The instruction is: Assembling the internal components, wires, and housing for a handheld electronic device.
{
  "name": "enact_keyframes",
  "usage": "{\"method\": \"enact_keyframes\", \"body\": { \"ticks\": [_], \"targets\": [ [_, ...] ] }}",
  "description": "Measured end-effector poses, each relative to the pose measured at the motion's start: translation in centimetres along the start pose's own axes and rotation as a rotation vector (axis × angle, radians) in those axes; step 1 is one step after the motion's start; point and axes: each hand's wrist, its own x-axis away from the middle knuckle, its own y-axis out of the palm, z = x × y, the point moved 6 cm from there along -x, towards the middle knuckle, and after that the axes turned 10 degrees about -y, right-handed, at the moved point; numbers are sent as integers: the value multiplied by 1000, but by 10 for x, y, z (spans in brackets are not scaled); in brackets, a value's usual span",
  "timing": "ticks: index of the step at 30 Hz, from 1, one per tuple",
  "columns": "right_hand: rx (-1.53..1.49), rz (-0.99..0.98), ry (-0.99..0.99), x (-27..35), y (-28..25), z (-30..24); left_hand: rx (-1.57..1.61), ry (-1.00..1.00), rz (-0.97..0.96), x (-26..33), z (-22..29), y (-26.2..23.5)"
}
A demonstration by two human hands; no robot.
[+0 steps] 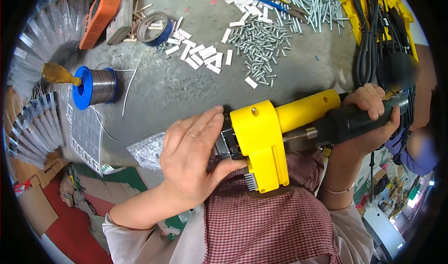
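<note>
My left hand (191, 147) grips the dark, finned end of a yellow plastic housing (259, 138), its thumb along the near side. A yellow tubular handle (308, 110) runs from the housing toward the right. My right hand (373, 110) is wrapped round a black power screwdriver (345, 125), which lies level and points left at the housing's side. Whether its tip touches a screw there is hidden. Clear plastic wrap (147, 152) lies beside my left hand.
Loose screws (259, 42), long screws (322, 7), white strips (200, 56) and blue-handled pliers (275, 2) lie at the back. A solder spool (95, 86), tape roll (154, 29) and orange tool (99, 17) are at left. Black cables (364, 40) and yellow housings (394, 2) lie far right.
</note>
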Motion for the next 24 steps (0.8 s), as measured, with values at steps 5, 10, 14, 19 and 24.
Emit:
{"method": "enact_keyframes", "body": {
  "ticks": [5,10,14,19,24],
  "targets": [
    [22,14,11,-1,-1,-1,33,6,-65,1,-2,0],
    [51,7,26,-3,3,0,24,9,-82,-2,-3,-1],
    [113,26,-20,-2,7,-5,26,-16,-88,-7,1,0],
    [445,245,-116,2,8,-7,18,-31,-127,-4,0,2],
    [917,101,137,-27,62,-41,-41,-101,-108,7,-1,-3]
  ]
}}
